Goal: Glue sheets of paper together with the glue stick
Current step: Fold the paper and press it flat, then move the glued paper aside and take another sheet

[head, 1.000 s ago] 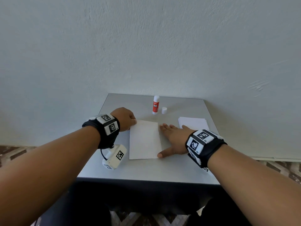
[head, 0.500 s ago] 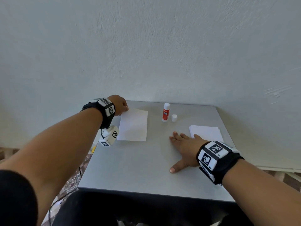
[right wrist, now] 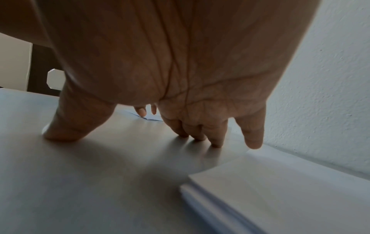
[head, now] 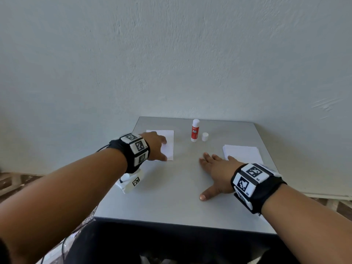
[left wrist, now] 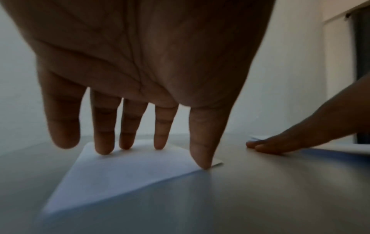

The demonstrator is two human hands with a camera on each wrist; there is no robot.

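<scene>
Tabletop sheet (left wrist: pixel 128 171) under left fingers (left wrist: pixel 201 152)

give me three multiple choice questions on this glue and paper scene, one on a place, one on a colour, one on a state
1. Where is the paper stack?
A. on the table's right side, by the right hand
B. under the left hand
C. on the floor

2. What colour is the glue stick label?
A. blue
B. red
C. green

3. What state is the glue stick in?
A. lying capped
B. held in a hand
C. upright with its cap off

Answers:
1 A, the stack lies just beyond the right hand on the table.
2 B, the tube's body is red with a white top.
3 C, it stands alone, and the white cap sits beside it; the left hand presses a single sheet instead.
</scene>
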